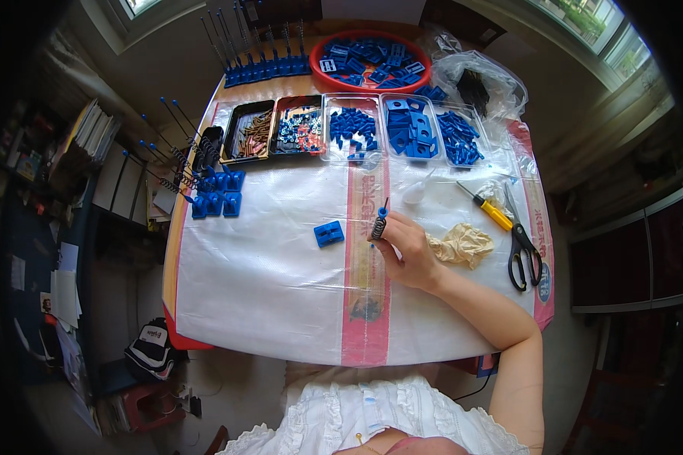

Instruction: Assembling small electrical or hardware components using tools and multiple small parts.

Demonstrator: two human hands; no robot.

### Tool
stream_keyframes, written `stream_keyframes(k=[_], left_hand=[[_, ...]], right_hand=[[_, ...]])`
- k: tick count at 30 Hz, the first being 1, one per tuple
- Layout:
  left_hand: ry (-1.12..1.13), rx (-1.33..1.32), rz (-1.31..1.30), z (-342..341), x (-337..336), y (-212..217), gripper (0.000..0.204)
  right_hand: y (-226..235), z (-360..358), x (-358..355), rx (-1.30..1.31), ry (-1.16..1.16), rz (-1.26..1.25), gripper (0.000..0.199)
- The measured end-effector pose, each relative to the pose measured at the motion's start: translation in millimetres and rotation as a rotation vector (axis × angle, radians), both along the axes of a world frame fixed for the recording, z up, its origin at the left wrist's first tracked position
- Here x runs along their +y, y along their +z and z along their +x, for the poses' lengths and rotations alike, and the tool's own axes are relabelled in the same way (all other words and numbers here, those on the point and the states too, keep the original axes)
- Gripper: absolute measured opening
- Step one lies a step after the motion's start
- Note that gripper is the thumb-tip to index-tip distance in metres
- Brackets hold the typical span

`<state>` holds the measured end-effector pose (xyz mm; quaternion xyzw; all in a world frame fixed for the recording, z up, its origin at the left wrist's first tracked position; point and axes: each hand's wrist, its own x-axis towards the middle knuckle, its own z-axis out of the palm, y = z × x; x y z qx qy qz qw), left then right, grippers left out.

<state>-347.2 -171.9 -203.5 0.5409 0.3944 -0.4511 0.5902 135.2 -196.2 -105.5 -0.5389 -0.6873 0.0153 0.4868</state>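
Observation:
My right hand (408, 250) rests on the white plastic sheet (281, 280) near the table's middle. Its fingers pinch a small dark coil spring (378, 226) with a blue tip on top, held upright. A blue plastic block (328, 233) lies on the sheet just left of the spring, apart from the hand. My left hand is out of view. A crumpled cream glove (463, 244) lies just right of my right hand.
At the far side stand several trays: copper pins (253, 133), mixed small parts (299, 129), blue parts (352, 126), (411, 127), (458, 138). A red bowl (372, 59) holds blue pieces. Assembled blue blocks with rods (214, 191) sit left. Screwdriver (487, 208) and scissors (522, 255) lie right.

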Motion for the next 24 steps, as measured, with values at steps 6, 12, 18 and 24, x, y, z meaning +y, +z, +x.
stream_keyframes(k=[6,12,18,24], left_hand=[[0.027,0.150,-0.080,-42.1,-28.7,-61.6,0.040],[0.058,0.236,-0.142,-74.5,-60.3,-95.0,0.040],[0.033,0.254,-0.169,-83.7,-71.4,-106.0,0.040],[-0.170,0.218,-0.167,-64.2,-58.7,-92.7,0.040]], right_hand=[[1.8,-2.5,-1.0,-0.024,-0.002,0.023,0.022],[-3.5,0.2,-0.1,-0.011,-0.002,0.017,0.023],[-0.3,-1.3,0.8,0.035,-0.014,0.012,0.021],[-1.7,-2.4,1.2,0.062,-0.019,0.002,0.020]])
